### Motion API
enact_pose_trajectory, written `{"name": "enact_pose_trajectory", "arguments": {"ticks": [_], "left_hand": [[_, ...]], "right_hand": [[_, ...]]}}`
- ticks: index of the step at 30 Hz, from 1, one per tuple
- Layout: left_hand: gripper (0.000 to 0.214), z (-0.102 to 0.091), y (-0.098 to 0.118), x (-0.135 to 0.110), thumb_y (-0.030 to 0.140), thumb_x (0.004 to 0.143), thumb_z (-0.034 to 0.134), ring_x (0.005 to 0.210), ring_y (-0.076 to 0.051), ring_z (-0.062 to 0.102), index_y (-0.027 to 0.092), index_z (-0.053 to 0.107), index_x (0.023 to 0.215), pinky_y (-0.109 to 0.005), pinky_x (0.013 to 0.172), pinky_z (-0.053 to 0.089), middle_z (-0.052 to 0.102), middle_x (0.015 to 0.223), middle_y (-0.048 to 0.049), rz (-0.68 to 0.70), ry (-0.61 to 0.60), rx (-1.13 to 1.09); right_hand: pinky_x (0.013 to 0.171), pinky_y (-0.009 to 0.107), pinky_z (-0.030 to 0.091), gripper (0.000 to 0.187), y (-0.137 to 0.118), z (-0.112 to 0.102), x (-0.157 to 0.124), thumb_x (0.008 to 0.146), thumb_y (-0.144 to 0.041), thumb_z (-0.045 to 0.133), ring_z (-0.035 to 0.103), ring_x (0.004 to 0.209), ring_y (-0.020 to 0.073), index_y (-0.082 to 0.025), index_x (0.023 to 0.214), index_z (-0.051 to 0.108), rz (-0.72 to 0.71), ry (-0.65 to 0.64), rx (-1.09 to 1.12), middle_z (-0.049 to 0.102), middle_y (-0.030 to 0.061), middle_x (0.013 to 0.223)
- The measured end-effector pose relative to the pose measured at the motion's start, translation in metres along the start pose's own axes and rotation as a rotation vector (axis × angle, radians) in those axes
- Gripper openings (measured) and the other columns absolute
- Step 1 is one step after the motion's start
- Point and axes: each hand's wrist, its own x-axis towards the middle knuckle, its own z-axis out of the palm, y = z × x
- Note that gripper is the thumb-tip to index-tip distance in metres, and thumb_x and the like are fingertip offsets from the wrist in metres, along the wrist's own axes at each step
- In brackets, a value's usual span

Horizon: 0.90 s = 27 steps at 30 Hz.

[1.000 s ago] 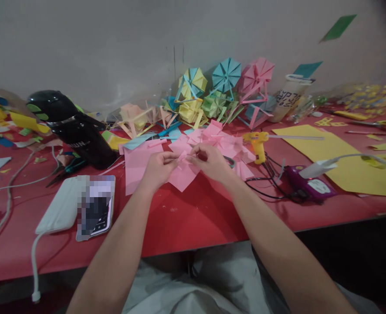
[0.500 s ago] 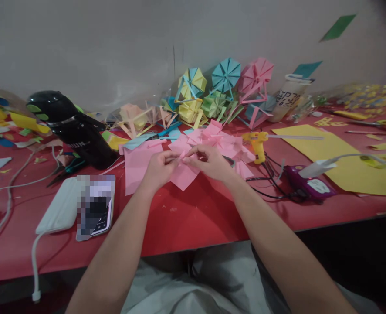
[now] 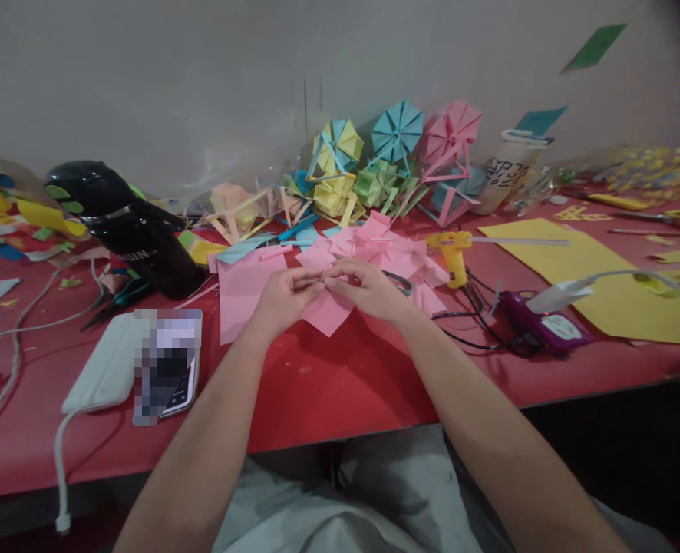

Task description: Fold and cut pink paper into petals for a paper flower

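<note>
My left hand (image 3: 285, 297) and my right hand (image 3: 368, 288) meet over the red table (image 3: 317, 384), both pinching a small folded pink paper piece (image 3: 328, 311) between fingertips. Its lower corner hangs below my fingers. Flat pink paper sheets (image 3: 242, 288) lie just left of my left hand. Behind my hands sits a heap of folded pink paper shapes (image 3: 386, 246).
Coloured paper pinwheel models (image 3: 397, 134) stand against the wall. A yellow glue gun (image 3: 453, 250) and a purple device (image 3: 539, 326) with cables lie to the right, beside a yellow sheet (image 3: 593, 276). A phone (image 3: 167, 365), white power bank (image 3: 103, 369) and black bottle (image 3: 127, 226) lie left.
My fingertips have drawn closer together on the pink piece, and both hands have sunk slightly toward the table.
</note>
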Motion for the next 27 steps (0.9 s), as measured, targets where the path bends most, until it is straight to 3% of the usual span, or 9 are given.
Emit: {"name": "enact_pose_trajectory", "arguments": {"ticks": [6,14,20,23,27], "left_hand": [[0.033,0.0003,-0.0002,-0.0003,0.036,0.077,0.074,0.102,-0.025,0.074,0.015,0.078,0.103,-0.037,0.091,0.058,0.079,0.111,-0.0106,-0.01,0.002,0.016],[0.03,0.0012,0.0037,-0.0015,0.035,0.072,0.077,0.088,-0.023,0.073,0.015,0.076,0.095,-0.036,0.079,0.059,0.079,0.098,-0.0093,-0.072,0.069,0.013],[0.025,-0.0014,0.0045,0.0,0.027,0.072,0.075,0.088,-0.023,0.074,0.014,0.075,0.093,-0.037,0.082,0.059,0.079,0.094,-0.0097,-0.103,0.193,0.037],[0.024,-0.0031,0.0044,0.0004,0.026,0.07,0.077,0.092,-0.024,0.074,0.015,0.076,0.092,-0.037,0.085,0.059,0.08,0.094,-0.0091,-0.112,0.237,0.052],[0.021,-0.0031,0.006,0.0,0.023,0.071,0.075,0.091,-0.024,0.074,0.015,0.076,0.09,-0.037,0.086,0.059,0.079,0.091,-0.0094,-0.147,0.241,0.054]], "right_hand": [[0.089,0.036,0.048,0.017,-0.0001,0.0007,0.0003,0.091,-0.034,0.058,0.064,0.092,0.0191,-0.02,0.088,0.067,0.023,-0.01,0.008,0.072,0.0063,0.096],[0.081,0.035,0.05,0.014,0.0009,0.003,0.0019,0.087,-0.033,0.063,0.062,0.083,0.0172,-0.02,0.087,0.062,0.001,0.084,0.028,0.07,0.0047,0.089],[0.073,0.033,0.053,0.036,0.0067,0.0008,0.0012,0.079,-0.046,0.075,0.066,0.083,0.0184,-0.019,0.1,0.063,0.209,0.193,0.143,0.07,0.0075,0.095],[0.066,0.031,0.051,0.041,0.0044,-0.0016,-0.0002,0.076,-0.057,0.076,0.064,0.077,0.0178,-0.018,0.088,0.067,0.286,0.139,0.197,0.069,0.0057,0.084],[0.056,0.028,0.042,0.042,0.0008,-0.0058,-0.0011,0.078,-0.059,0.071,0.053,0.062,0.013,-0.017,0.079,0.069,0.276,0.151,0.138,0.062,0.0021,0.07]]}}
